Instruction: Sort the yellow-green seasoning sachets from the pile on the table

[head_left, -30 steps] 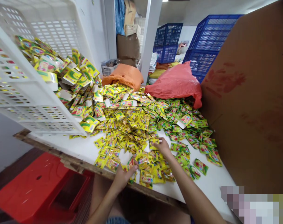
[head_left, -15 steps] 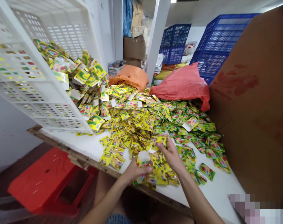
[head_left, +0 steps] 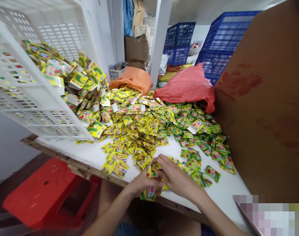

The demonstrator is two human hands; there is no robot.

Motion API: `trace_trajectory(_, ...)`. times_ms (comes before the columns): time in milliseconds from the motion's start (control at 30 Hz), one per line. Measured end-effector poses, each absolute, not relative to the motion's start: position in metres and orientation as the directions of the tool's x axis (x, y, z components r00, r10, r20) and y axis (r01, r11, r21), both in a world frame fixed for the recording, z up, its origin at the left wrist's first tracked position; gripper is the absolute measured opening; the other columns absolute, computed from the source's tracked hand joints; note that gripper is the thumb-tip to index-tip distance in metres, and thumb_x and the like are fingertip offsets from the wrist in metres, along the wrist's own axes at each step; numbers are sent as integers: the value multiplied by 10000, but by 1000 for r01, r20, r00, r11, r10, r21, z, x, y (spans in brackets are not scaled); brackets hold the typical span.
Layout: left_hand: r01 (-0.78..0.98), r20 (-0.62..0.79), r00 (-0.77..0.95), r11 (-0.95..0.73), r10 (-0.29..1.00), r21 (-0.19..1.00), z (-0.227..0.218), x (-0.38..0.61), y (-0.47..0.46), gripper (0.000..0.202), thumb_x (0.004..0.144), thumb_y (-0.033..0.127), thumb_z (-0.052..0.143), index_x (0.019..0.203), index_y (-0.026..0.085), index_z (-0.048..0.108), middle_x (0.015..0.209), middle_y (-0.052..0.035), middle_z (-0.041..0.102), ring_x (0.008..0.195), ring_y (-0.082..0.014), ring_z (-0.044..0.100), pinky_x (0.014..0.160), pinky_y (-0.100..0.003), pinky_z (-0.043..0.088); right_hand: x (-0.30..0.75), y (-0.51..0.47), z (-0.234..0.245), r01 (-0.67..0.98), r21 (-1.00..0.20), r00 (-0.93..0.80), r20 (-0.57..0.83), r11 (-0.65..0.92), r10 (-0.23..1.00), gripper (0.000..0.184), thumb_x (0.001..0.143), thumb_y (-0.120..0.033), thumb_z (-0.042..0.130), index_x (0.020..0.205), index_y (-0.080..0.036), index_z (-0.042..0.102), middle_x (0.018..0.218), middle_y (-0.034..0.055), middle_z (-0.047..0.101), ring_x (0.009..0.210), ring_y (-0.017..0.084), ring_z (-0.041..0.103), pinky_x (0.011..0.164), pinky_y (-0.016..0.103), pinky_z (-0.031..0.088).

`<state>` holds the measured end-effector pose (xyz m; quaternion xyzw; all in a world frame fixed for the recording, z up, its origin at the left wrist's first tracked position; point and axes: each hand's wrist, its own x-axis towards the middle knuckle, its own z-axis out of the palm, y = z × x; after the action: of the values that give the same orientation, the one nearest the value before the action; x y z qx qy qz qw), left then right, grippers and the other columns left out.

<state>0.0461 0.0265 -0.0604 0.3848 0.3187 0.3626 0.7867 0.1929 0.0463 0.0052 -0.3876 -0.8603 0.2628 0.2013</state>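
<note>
One small box (head_left: 151, 173), right of and nearer than the white crate (head_left: 44, 103), is clasped in the left hand's (head_left: 139, 184) grip; the right hand's (head_left: 172, 173) grip pinches a yellow packet (head_left: 156, 166) at the box's mouth. A snagged corner might crease it; a loosened grip could spill both off the surface (head_left: 73, 149).

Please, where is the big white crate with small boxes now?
In the head view, the white crate sits tipped at the left end of the table, with small boxes spread from its opening toward the yellow packets.
</note>
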Motion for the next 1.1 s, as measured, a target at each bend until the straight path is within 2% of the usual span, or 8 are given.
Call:
trace_trajectory(100, -346, -184, 495, 387, 849, 854, -60, 47, 30, 433, 554, 268, 750, 924, 146, 561, 578, 21, 576, 491, -117, 542, 504, -243, 460, 191, 44, 1, 533, -682, -471, 251, 500, 846, 301, 822, -183, 442, 1120, -219, 424, 997, 65, 542, 941, 194, 514, 791, 313, 425)
trace_trajectory(200, -319, -128, 507, 323, 853, 891, -60, 48, 35, 431, 549, 274, 753, 916, 138, 570, 610, 6, 586, 513, -123, 544, 533, -254, 460, 192, 43, -12, 605, -626, -314, 380, 492, 870, 126, 830, -251, 472, 944, -213, 511, 863, 54, 569, 840, 208, 523, 733, 328, 409)
trace_trajectory(500, -203, 84, 526, 29, 846, 979, -76, 60, 56, 484, 518, 164, 747, 974, 144, 589, 857, -34, 628, 816, -187, 569, 785, -290, 442, 203, 30, -34, 735, -453, -313, 433, 504, 846, 107, 827, -224, 499, 888, -238, 586, 838, 42, 618, 860, 229, 500, 754, 377, 318)
trace_trajectory(633, -138, 87, 548, -13, 832, 990, -83, 58, 59, 510, 556, 187, 732, 1039, 146, 574, 958, -52, 627, 921, -209, 552, 843, -305, 424, 206, 23, -43, 758, -418, -349, 388, 500, 853, 159, 820, -256, 494, 870, -282, 642, 1154, 50, 528, 1094, 294, 388, 865, 463, 283)
trace_trajectory(700, -111, 46, 570, 21, 821, 994, -86, 55, 57, 464, 603, 224, 709, 1041, 148, 577, 965, -59, 625, 923, -210, 554, 827, -307, 433, 209, 19, -53, 746, -476, -316, 362, 466, 877, 177, 824, -285, 487, 910, -299, 642, 1266, 37, 445, 1170, 307, 328, 916, 492, 260)
trace_trajectory(767, -83, 37, 522, 8, 852, 997, -88, 51, 51, 402, 627, 250, 700, 1002, 151, 593, 977, -67, 613, 935, -213, 548, 834, -308, 426, 211, 15, -67, 693, -591, -287, 299, 413, 910, 204, 847, -289, 454, 975, -306, 612, 1196, 41, 507, 1137, 277, 391, 920, 473, 295)
trace_trajectory(933, -88, 90, 183, -75, 979, 993, -95, 42, 28, 444, 696, 238, 654, 1100, 197, 476, 924, -47, 597, 852, -178, 569, 796, -287, 432, 202, 5, -105, 370, -910, 66, 225, 185, 972, 303, 808, -325, 535, 1085, -226, 462, 1061, 76, 553, 996, 211, 527, 853, 359, 430)
trace_trajectory(1100, 79, 108, 212, -128, 971, 989, -95, 31, 21, 263, 765, 249, 576, 1019, 194, 542, 1016, -52, 584, 897, -172, 556, 812, -269, 419, 189, 7, -111, 307, -938, 76, 194, 162, 978, 205, 814, -320, 527, 982, -209, 566, 987, 65, 603, 958, 210, 548, 866, 371, 425)
